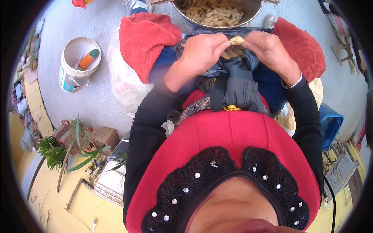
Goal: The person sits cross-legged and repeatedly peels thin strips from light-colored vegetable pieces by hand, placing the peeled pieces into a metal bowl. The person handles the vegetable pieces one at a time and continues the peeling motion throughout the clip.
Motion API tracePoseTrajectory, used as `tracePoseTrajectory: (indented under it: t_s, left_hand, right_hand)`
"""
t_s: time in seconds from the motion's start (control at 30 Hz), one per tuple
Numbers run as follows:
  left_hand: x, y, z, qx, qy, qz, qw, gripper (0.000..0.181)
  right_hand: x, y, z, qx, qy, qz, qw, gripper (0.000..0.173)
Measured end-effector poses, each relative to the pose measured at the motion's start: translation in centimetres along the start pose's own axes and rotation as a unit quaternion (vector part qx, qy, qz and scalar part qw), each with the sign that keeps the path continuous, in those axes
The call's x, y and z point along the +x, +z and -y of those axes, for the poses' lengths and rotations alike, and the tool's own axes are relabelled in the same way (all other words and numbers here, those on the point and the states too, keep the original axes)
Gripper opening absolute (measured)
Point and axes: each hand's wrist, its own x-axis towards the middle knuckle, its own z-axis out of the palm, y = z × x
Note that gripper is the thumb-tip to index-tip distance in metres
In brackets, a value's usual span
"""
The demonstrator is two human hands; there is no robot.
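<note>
Between my two hands is a small pale-yellow knotted strip (236,40), twisted in its middle. My left hand (205,49) pinches its left end between thumb and fingers. At the other end, my right hand (263,48) grips it the same way; a bracelet circles that wrist. Just below the strip, more pale-yellow pieces (233,53) show in dark plastic on my lap, partly hidden by the hands. Beyond them stands a metal basin (256,13) holding many pale pieces (218,16), whose material I cannot tell for sure.
Red cloths (148,40) cover both knees. To the left is a white bucket (70,74) with an orange-and-green object (89,59) inside. A stuffed clear plastic bag (125,81) rests by my left leg. At right are a blue plastic container (330,125) and a small wooden stool (342,54).
</note>
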Motion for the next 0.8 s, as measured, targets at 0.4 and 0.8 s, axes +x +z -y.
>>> tracePoseTrajectory:
  t_s: [0.4,0.8]
  left_hand:
    - [-0.9,-0.8,0.0,-0.323,-0.099,0.128,0.933,0.021]
    - [-1.8,-1.4,0.1,-0.420,-0.122,0.005,0.899,0.021]
  right_hand:
    - [1.2,0.6,2.3,-0.109,-0.068,0.035,0.991,0.017]
    - [3.8,0.4,2.0,0.284,0.078,-0.097,0.951,0.025]
